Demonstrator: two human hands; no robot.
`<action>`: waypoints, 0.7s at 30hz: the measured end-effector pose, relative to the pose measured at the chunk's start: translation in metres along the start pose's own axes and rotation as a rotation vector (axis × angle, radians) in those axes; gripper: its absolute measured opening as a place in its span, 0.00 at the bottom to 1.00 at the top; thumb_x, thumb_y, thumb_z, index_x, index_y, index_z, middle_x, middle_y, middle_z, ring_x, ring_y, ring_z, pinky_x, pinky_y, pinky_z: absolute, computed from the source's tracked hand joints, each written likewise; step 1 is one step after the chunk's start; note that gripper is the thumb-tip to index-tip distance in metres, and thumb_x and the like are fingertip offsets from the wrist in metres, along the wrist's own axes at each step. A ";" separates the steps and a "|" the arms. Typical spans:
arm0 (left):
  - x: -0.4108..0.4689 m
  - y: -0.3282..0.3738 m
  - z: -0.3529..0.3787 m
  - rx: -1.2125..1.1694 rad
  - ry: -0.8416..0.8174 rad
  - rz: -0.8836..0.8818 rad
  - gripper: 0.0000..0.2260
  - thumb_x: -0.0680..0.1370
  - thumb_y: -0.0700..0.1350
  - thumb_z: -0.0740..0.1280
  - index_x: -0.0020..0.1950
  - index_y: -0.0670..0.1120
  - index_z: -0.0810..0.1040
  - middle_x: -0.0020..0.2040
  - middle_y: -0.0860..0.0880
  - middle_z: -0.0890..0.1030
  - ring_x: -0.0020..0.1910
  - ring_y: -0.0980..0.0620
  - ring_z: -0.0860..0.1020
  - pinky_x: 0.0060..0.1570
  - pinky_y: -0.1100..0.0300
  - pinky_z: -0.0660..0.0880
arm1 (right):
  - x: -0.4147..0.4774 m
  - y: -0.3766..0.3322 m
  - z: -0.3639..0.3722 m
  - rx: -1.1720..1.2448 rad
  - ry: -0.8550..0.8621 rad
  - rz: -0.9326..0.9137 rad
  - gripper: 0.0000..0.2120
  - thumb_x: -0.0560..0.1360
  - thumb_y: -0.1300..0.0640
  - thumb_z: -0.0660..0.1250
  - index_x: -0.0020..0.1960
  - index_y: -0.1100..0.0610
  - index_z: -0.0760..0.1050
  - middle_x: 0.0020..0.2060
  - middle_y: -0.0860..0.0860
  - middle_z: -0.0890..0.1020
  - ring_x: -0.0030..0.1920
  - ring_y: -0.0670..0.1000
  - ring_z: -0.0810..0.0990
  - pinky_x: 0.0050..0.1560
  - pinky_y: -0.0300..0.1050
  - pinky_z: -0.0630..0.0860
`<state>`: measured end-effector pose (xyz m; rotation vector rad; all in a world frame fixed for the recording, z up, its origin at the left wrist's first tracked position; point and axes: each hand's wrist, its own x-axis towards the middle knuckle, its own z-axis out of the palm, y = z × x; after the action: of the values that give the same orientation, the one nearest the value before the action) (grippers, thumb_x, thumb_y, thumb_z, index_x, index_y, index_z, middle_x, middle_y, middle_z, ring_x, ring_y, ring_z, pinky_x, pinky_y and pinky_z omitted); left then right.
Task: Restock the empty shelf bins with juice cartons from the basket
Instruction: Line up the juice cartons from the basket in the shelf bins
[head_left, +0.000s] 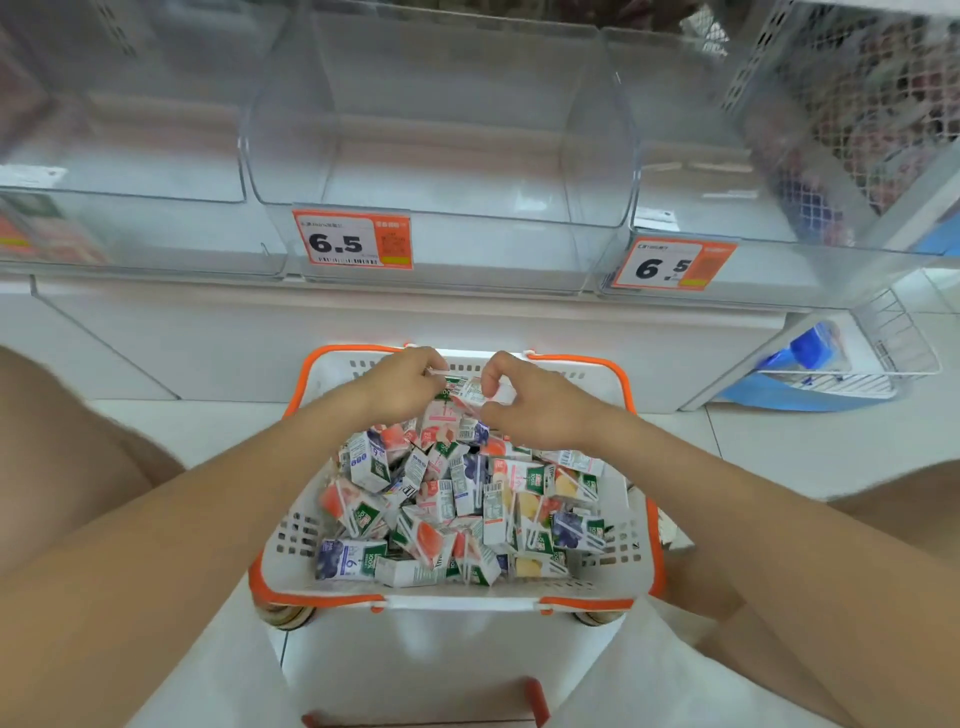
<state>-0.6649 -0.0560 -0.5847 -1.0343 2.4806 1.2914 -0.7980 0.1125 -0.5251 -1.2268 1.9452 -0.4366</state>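
Pinching carton (470, 391), left hand (402, 384), right hand (524, 402) curled, over basket (621, 387).

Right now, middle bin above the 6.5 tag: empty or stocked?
Empty. The middle bin shows only its bare clear walls and floor; the cartons lie in the basket below.

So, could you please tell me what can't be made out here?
Head view:
- The juice carton flavour: left hand and right hand cover it.
- The price tag small print: too small.
- The left shelf bin: cut by frame edge.
- Lower layers in the basket: hidden under the top cartons.
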 end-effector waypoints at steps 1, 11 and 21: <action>-0.008 0.005 -0.009 -0.056 0.018 -0.010 0.08 0.86 0.46 0.61 0.62 0.47 0.76 0.41 0.44 0.80 0.37 0.45 0.77 0.45 0.41 0.81 | -0.003 -0.005 -0.004 -0.047 0.010 -0.057 0.07 0.82 0.54 0.65 0.58 0.51 0.69 0.35 0.53 0.82 0.32 0.52 0.77 0.35 0.46 0.71; -0.080 0.037 -0.073 -0.095 0.315 0.119 0.10 0.86 0.48 0.60 0.50 0.48 0.78 0.40 0.40 0.84 0.41 0.41 0.83 0.49 0.43 0.82 | -0.009 -0.055 -0.023 -0.003 0.540 -0.176 0.21 0.75 0.40 0.72 0.63 0.46 0.70 0.49 0.45 0.83 0.52 0.50 0.76 0.45 0.46 0.71; -0.098 0.062 -0.090 -0.250 0.591 0.447 0.13 0.86 0.51 0.64 0.69 0.51 0.80 0.58 0.55 0.85 0.54 0.55 0.84 0.56 0.47 0.82 | -0.005 -0.088 -0.053 0.291 0.735 -0.230 0.22 0.82 0.39 0.64 0.39 0.56 0.72 0.28 0.47 0.73 0.28 0.43 0.69 0.31 0.40 0.65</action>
<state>-0.6165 -0.0525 -0.4462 -1.0748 3.1974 1.6450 -0.7841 0.0692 -0.4330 -1.1939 2.2111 -1.3964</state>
